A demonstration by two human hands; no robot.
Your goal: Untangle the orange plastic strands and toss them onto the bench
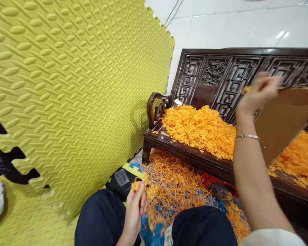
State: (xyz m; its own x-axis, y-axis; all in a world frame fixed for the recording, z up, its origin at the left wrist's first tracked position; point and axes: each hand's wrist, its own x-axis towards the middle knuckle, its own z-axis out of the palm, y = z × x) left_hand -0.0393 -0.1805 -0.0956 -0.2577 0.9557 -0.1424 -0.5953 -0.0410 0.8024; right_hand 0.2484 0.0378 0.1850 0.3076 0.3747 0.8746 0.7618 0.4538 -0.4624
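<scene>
My left hand [137,199] is low between my knees, its thumb and fingers pinched on a small cluster of orange branching pieces [151,193]. My right hand [262,91] is raised in front of the bench back and smeared by motion. Its fingers are curled closed, and a small orange piece [246,89] pokes out at its left side. A large heap of small orange pieces [197,128] covers the dark wooden bench seat. Below, stringy orange strands [174,181] lie thickly over a blue sheet on the floor.
A brown cardboard sheet [279,119] stands on the bench behind my right forearm, with another orange heap [301,157] beyond it. The carved wooden bench [154,136] has a curved armrest. A yellow foam mat [92,85] rises on the left. A black item [118,181] lies by my left knee.
</scene>
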